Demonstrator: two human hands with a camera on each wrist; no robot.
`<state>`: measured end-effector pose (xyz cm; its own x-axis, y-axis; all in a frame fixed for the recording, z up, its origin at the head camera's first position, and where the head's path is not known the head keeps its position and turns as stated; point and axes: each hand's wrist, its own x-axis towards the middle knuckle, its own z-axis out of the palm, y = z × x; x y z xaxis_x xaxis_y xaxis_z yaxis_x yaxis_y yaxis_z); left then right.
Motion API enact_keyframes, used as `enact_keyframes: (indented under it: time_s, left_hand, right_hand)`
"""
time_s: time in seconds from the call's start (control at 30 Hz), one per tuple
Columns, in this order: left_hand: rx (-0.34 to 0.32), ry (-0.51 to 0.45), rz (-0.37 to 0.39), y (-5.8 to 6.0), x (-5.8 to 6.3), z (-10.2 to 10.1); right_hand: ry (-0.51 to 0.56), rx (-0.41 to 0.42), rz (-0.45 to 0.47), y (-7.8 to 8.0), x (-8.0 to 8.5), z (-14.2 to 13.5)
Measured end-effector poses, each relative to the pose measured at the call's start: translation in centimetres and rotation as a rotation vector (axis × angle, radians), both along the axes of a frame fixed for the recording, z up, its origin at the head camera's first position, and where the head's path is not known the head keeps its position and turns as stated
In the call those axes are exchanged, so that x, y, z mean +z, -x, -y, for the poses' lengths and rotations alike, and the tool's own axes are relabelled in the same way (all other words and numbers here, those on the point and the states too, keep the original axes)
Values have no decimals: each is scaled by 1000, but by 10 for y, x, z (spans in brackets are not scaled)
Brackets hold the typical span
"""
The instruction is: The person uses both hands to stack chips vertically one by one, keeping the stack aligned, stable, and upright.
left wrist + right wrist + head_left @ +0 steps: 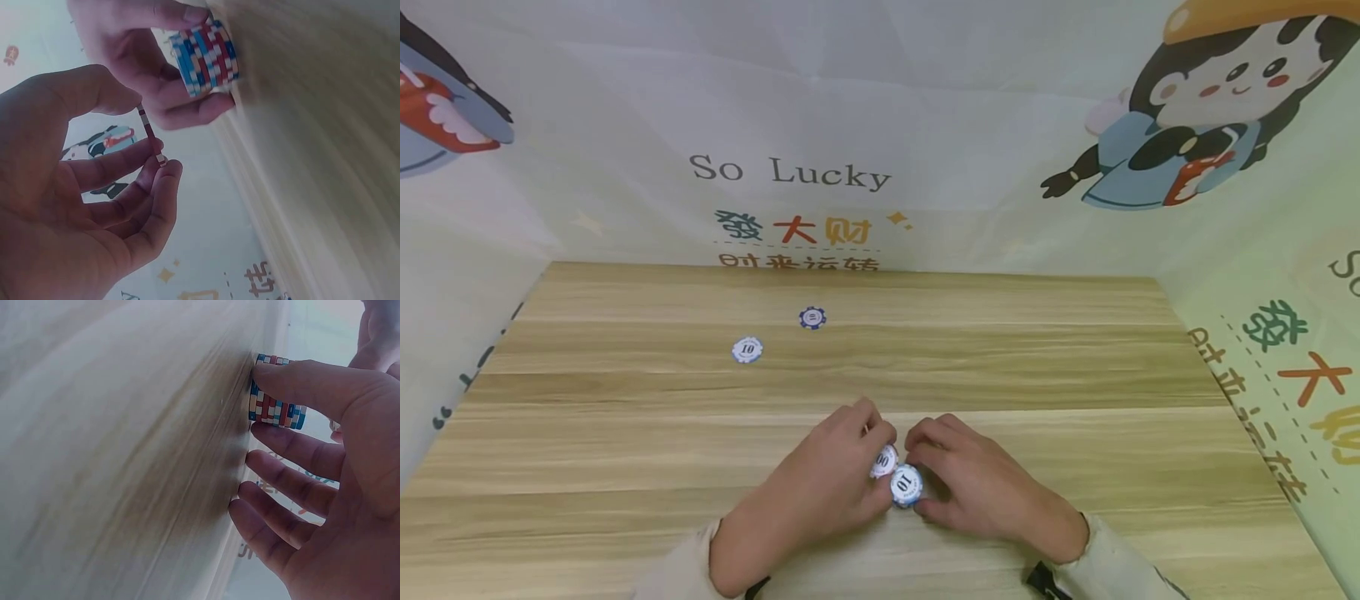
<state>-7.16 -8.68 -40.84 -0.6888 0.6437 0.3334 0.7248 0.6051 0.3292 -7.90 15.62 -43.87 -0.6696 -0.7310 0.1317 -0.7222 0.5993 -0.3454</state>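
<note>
A stack of poker chips (906,485) with mixed red, blue and white edges stands on the wooden table, a 10 chip on top. Around its base, the thumb and forefinger of my right hand (981,483) grip it, while the other fingers reach down to the tabletop in the right wrist view. Just left of the stack, my left hand (831,467) pinches a single red-edged poker chip (150,134) between thumb and fingertips. That chip shows a white face with "00" in the head view and is held above table level, close to the stack's top.
Two more chips lie farther back on the table (1000,350): a white-and-blue 10 chip (747,350) and a darker blue-edged chip (812,317). A printed cloth (970,167) with cartoon figures and lettering walls the table at the back and sides.
</note>
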Motion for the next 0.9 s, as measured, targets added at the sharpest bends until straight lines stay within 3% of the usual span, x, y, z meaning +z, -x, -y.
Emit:
enact_keyframes:
  time_s: [0.4, 0.9]
  left_hand:
    - [-54, 40, -27, -8, -9, -13]
    - [-63, 51, 18, -11, -14, -18]
  right_hand:
    - [-24, 6, -22, 0, 2, 0]
    - [-24, 2, -11, 0, 0, 0]
